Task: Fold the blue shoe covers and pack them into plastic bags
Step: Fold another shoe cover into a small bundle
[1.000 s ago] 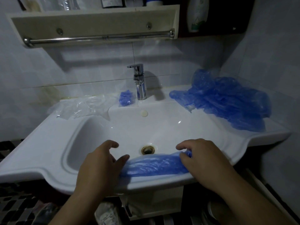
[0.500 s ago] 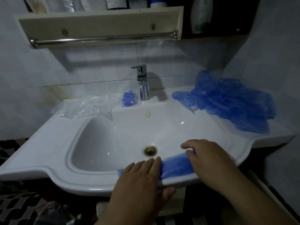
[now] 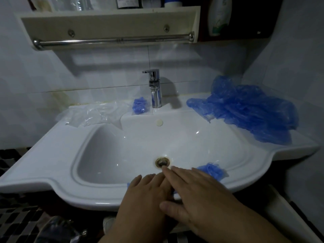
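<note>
A blue shoe cover (image 3: 213, 170) lies along the front rim of the white sink (image 3: 57, 160), mostly hidden under my hands. My left hand (image 3: 147, 195) presses flat on its left part with straight fingers. My right hand (image 3: 198, 190) lies flat over the middle, fingers pointing left and partly overlapping the left hand. Only the cover's crumpled right end shows. A pile of loose blue shoe covers (image 3: 249, 111) sits at the sink's back right. Clear plastic bags (image 3: 93, 113) lie at the back left, and one packed blue bundle (image 3: 139, 105) rests beside the tap.
A chrome tap (image 3: 155, 88) stands at the back centre, with the drain (image 3: 162, 162) just beyond my fingertips. A shelf with a towel rail (image 3: 114, 40) hangs above. Dark tiled floor shows below the sink's front edge.
My right hand swept left over the shoe cover and now overlaps my left hand. The cover's visible part shrank to its right end. The left hand stayed pressing.
</note>
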A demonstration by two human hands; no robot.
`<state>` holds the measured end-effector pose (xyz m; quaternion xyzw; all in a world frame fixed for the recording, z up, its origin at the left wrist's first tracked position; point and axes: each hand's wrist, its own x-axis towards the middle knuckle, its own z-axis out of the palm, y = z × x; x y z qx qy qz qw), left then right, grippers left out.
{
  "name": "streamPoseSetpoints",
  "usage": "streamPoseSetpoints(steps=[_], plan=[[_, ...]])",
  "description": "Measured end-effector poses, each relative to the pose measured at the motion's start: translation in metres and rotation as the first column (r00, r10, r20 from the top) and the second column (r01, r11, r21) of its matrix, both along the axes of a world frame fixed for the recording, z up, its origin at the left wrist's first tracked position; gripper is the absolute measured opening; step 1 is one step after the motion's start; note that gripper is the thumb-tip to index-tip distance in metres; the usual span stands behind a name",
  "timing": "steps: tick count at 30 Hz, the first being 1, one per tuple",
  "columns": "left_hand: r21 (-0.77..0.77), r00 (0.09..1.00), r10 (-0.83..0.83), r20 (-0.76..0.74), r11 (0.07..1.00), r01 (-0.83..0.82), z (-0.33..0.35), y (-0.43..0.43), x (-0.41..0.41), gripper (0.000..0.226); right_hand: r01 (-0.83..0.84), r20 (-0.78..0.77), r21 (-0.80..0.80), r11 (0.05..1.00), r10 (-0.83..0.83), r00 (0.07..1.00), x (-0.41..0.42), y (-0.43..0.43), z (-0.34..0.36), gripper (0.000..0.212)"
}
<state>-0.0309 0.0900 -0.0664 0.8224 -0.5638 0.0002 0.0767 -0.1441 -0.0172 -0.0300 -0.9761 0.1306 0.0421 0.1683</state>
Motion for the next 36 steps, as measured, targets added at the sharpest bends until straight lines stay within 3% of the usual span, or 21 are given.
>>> streamPoseSetpoints(steps=[2,6,11,14,17,22,25,28,33,36], plan=[[0.033,0.995,-0.008,0.099,0.999,0.004,-0.003,0.002,0.004,0.075,0.019,0.020,-0.082,0.996,-0.018,1.000,-0.004,-0.009,-0.002,0.104],[-0.021,0.997,0.012,0.078,1.000,-0.011,0.003,0.010,0.011,0.064,0.023,-0.018,-0.171,0.985,-0.027,0.999,-0.011,-0.023,-0.004,0.074],[-0.036,0.997,0.041,0.072,0.999,-0.039,0.008,0.019,0.016,0.051,0.091,0.012,-0.183,0.979,-0.091,0.996,-0.019,-0.037,-0.008,0.070],[-0.069,0.992,0.124,0.033,0.990,-0.121,0.007,0.016,0.015,0.067,0.106,0.042,-0.170,0.980,-0.100,0.994,-0.018,-0.035,-0.010,0.071],[-0.287,0.996,0.077,-0.056,0.954,-0.090,0.006,0.015,0.013,0.082,0.109,0.019,-0.167,0.980,-0.108,0.994,-0.018,-0.030,-0.009,0.078],[-0.457,0.989,-0.121,0.083,0.878,0.146,-0.001,0.017,0.012,0.035,0.072,-0.004,-0.161,0.984,-0.073,0.997,-0.021,-0.023,-0.001,0.081],[-0.481,0.982,-0.154,0.107,0.857,0.187,-0.003,0.015,0.014,0.026,0.062,0.099,-0.125,0.990,-0.050,0.994,-0.026,-0.027,0.000,0.081],[-0.482,0.990,-0.133,0.043,0.865,0.137,-0.001,0.014,0.014,0.027,0.036,0.328,-0.034,0.999,-0.022,0.944,-0.029,-0.040,0.001,0.061],[-0.428,0.988,-0.036,-0.147,0.903,-0.031,0.004,0.017,0.016,0.027,0.056,0.363,0.065,0.996,-0.076,0.929,-0.026,-0.048,-0.006,0.034],[-0.385,0.970,0.027,-0.241,0.915,-0.121,0.012,0.017,0.015,0.007,0.122,0.372,0.183,0.975,-0.184,0.910,-0.025,-0.050,-0.010,0.027]])
